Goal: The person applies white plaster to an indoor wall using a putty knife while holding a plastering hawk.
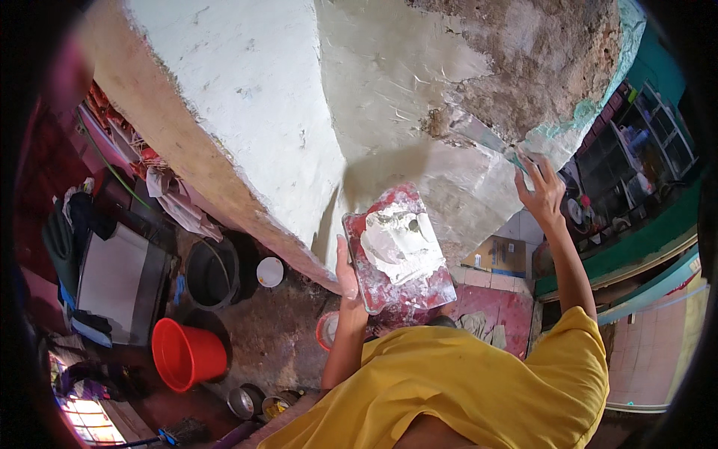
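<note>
Left hand, head view: the person's left hand [347,275] is clamped on the left edge of a red rectangular board smeared with white [357,232], its thumb up along that edge; the other fingers are hidden by the board.
Red board: held out in front of the wall's inner corner, its face turned up toward the camera.
White paste: a thick, smooth mound of white paste [404,248] sits on the middle of the board, with a small dark hole near its upper right.
Right hand: the person's right hand [541,188] is raised and clamped on the handle end of a wide, flat-bladed scraper [482,136], the handle mostly covered by the fingers.
Scraper: its blade points up and left and appears to lie against the wall, beside the rough patch.
Wall: a smooth white face [239,90] meets a greyish, streaked plaster face [389,112]; higher up is a rough brown bare patch [542,45], edged on the right by a turquoise painted strip [580,121].
Floor, left: a bright red plastic bucket [187,355] stands near a black round bucket [212,273] and a small white round container [270,272].
Beyond the board: a brown cardboard box [502,256] stands below the wall.
Clothing: a yellow shirt [464,382] fills the lower middle.
</note>
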A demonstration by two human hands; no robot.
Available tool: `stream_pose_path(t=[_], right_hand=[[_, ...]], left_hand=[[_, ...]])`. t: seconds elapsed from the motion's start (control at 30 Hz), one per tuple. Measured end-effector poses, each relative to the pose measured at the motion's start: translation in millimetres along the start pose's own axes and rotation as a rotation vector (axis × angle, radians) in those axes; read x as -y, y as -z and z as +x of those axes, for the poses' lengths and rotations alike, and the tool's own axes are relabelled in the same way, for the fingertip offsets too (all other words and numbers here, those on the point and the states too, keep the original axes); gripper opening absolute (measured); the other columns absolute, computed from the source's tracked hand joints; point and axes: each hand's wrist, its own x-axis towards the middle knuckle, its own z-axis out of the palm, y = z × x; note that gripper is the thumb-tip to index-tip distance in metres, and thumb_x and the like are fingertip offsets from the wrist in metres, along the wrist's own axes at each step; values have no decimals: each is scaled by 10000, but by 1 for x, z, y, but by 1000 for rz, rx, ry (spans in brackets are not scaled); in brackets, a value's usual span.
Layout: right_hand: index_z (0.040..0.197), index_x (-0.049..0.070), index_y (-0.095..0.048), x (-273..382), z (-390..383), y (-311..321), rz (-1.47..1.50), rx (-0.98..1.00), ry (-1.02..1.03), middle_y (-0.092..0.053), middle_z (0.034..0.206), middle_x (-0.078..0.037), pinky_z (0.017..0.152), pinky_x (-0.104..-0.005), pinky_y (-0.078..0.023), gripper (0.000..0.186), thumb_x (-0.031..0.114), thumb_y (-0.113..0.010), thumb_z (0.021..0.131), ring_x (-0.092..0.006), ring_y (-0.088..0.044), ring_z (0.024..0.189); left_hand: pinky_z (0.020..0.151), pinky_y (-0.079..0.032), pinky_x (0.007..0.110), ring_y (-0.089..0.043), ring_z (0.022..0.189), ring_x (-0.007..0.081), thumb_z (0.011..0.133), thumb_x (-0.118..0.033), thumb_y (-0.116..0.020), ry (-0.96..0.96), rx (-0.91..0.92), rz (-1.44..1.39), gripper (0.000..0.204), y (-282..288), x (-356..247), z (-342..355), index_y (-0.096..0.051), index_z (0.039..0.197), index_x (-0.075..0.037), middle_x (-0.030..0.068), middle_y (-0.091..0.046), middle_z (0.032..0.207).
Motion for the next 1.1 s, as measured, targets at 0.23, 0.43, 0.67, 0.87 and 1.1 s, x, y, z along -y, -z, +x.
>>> stream_pose_path(t=[0.23, 0.43, 0.67, 0.87, 1.1], right_hand=[[1042, 83, -670, 47, 23, -17, 332, 2, -89, -633, 906, -93, 583, -324, -510, 318, 81, -706, 726, -250, -644, 724], [1008, -8, -654, 67, -12, 3, 1111, 355, -410, -640, 837, -20, 659, -246, -436, 228, 135, -674, 831, -86, -534, 729], [978, -14, -664, 86, -75, 6, 1161, 543, -656, -653, 879, -43, 712, -258, -446, 225, 132, -710, 812, -109, -554, 794], [967, -27, -673, 59, -102, 31, 1068, 575, -676, -672, 886, -98, 761, -275, -459, 225, 96, -712, 784, -136, -595, 829], [1085, 8, -643, 27, -96, 59, 889, 474, -726, -655, 953, -47, 724, -264, -478, 313, 223, -661, 857, -145, -587, 769]], left_hand=[[1077, -308, 449, -423, 1269, 313, 961, -536, -319, 33, 185, -82, 674, 9, -4, 2, -357, 1400, -26, 153, -411, 1415], [1032, -375, 454, -494, 1202, 313, 977, -449, -368, -43, 111, -68, 569, 9, -6, 1, -417, 1356, -28, 151, -483, 1350], [1043, -365, 448, -494, 1205, 297, 993, -406, -356, -106, 114, 3, 531, 13, -3, 2, -413, 1359, -26, 150, -484, 1350], [1032, -384, 440, -502, 1198, 288, 999, -377, -357, 2, 282, -124, 508, 3, -2, 2, -412, 1358, -21, 153, -489, 1344], [1027, -394, 464, -527, 1172, 315, 990, -383, -384, 70, 154, -95, 510, 17, -12, 5, -443, 1335, -13, 173, -525, 1303]])
